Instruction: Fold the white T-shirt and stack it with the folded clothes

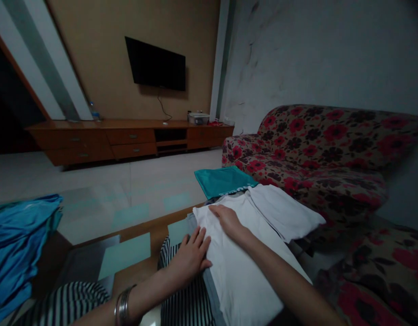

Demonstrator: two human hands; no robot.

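A white shirt (pixel 249 267) lies spread in front of me, with one sleeve (pixel 285 213) reaching out to the right. My left hand (pixel 192 251) rests on the shirt's left edge, its fingers spread. Higher up on the shirt, near its upper left corner, my right hand (pixel 228 222) lies with fingers stretched out over the cloth. Grey cloth (pixel 213 294) shows along the left edge under the white shirt. Just beyond the shirt is a folded teal cloth (pixel 225 181) with white lettering.
Blue garments (pixel 20 249) are piled at the left. A wooden table with glass panels (pixel 127 256) extends under the clothes. A floral sofa (pixel 317 149) stands at the right. Along the far wall are a low wooden cabinet (pixel 130 142) and a television (pixel 157 65).
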